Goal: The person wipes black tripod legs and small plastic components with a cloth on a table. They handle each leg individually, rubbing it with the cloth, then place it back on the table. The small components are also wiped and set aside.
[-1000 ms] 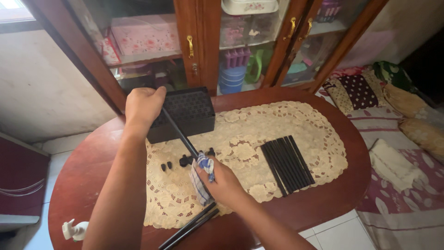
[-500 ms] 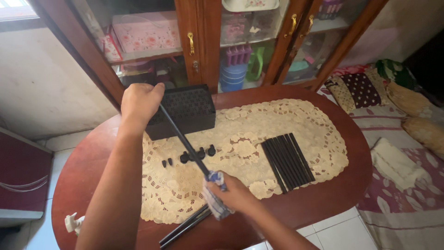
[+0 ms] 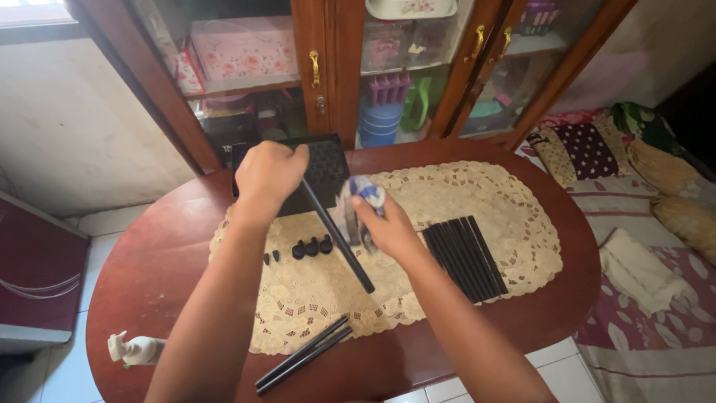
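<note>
above the lace mat [image 3: 492, 194], a black rod [image 3: 337, 237] is clamped at its top end in the left hand [image 3: 270, 173] and held slanted, so the cloth [image 3: 361, 200] pinched in the right hand [image 3: 384, 224] sits beside its shaft.

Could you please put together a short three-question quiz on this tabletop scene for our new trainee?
1. True or false: the left hand grips the upper end of a black rod.
2. What does the right hand hold?
A. a blue-and-white cloth
B. a screwdriver
C. a cup
3. Where does the row of black rods lie relative to the right hand?

Key:
1. True; the rod slants down toward the lace mat.
2. A, the blue-and-white cloth, bunched beside the held rod.
3. On the mat on the right hand's right; two more rods lie at the near edge of the table.
</note>
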